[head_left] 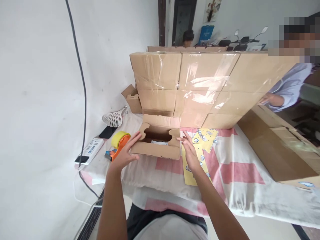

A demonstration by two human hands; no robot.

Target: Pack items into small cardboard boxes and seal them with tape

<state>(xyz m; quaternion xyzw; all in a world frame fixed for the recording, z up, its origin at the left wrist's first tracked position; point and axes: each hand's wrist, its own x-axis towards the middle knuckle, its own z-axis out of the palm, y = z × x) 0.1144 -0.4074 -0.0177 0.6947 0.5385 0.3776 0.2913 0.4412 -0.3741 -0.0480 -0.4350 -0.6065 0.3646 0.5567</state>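
Between my two hands stands a small cardboard box (155, 150), its top flaps folded outward and its inside showing. Down in the box lies a white item (159, 142), mostly hidden by the walls. My left hand (126, 150) is at the left side flap, fingers spread and thumb apart. At the right side flap, the fingertips of my right hand (187, 148) rest on or close to the cardboard, fingers extended. Left of the box sits an orange tape dispenser (121, 146) with a yellow tape roll (117, 138), right by my left hand. Yellow printed sheets (197, 166) lie under and beside my right hand.
Behind the box rises a stack of taped cartons (200, 73). A large open carton (282, 150) is at the right, near a co-worker's hand (271, 99). A small open box (133, 101), white paddle (113, 119), dark phone (108, 132) and white package (91, 150) lie left.
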